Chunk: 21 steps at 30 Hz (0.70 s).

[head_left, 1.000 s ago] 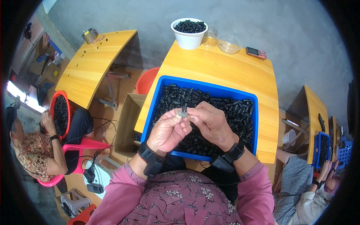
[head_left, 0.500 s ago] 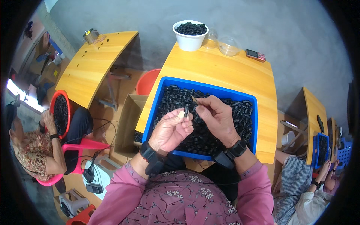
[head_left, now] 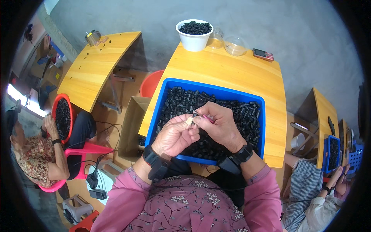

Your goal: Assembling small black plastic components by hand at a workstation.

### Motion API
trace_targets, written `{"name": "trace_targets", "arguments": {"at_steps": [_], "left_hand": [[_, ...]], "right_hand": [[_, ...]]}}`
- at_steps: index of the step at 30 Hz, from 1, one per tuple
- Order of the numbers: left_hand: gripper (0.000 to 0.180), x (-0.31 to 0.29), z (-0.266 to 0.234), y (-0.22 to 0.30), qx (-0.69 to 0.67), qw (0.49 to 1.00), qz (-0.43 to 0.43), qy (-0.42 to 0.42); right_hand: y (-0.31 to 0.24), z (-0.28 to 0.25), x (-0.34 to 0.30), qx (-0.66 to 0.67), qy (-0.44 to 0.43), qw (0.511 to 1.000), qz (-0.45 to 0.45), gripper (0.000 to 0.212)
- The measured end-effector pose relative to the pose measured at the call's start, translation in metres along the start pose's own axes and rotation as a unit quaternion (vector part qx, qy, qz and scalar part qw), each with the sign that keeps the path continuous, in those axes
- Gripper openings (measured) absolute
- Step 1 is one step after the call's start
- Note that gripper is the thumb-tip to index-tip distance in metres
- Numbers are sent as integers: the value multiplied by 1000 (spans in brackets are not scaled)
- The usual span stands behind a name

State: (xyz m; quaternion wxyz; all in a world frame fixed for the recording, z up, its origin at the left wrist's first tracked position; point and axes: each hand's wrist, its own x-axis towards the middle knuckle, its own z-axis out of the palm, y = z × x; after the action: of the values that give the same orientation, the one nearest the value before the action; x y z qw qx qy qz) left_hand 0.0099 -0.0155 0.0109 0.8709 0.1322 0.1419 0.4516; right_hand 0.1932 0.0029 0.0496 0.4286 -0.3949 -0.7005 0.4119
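Observation:
Above a blue tray point(head_left: 264, 127) full of small black cylindrical plastic parts point(head_left: 247, 120), my two hands meet. My left hand point(head_left: 176, 135) is closed, palm up, pinching one small black part point(head_left: 194, 115) between thumb and fingers. A beige cover wraps the tip of that thumb. Closed around a thin tool with a pink handle point(head_left: 209, 118), my right hand point(head_left: 222, 125) brings the tool's end against the black part. Fingers partly hide both the tool's tip and the part.
On the yellow table point(head_left: 216, 65) stand a white tub point(head_left: 194, 41) of black pieces, clear plastic containers point(head_left: 235, 46) and a red phone point(head_left: 263, 54). A cardboard box point(head_left: 131, 127) is at the left. Seated people work at both sides, one with a red basin point(head_left: 57, 104).
My right hand has turned and moved down-left, bringing the tool to the part held in my left hand. The pink handle now shows. My left hand stays nearly still.

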Motion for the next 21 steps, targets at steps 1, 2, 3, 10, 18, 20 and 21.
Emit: {"name": "trace_targets", "arguments": {"at_steps": [1, 2, 3, 10, 18, 20, 21], "left_hand": [[11, 0, 0, 0, 5, 1000, -4, -8], [11, 1, 1, 0, 6, 1000, -5, -8], [12, 1, 2, -1, 2, 1000, -12, -14], [12, 2, 4, -1, -4, 1000, -12, -19], [9, -16, 13, 8, 46, 986, 161, 12], [9, -25, 11, 22, 66, 972, 226, 24], [10, -31, 7, 33, 92, 959, 265, 36]], "right_hand": [[4, 1, -1, 45, 1, 999, 18, 9], [6, 2, -2, 90, 2, 995, 35, 8], [5, 1, -2, 90, 2, 995, 35, 8], [14, -1, 0, 49, 29, 998, 20, 11], [25, -10, 3, -181, 37, 983, -20, 12], [30, -12, -2, -224, 7, 974, -21, 14], [32, -12, -3, -265, -25, 964, -23, 16]]}}
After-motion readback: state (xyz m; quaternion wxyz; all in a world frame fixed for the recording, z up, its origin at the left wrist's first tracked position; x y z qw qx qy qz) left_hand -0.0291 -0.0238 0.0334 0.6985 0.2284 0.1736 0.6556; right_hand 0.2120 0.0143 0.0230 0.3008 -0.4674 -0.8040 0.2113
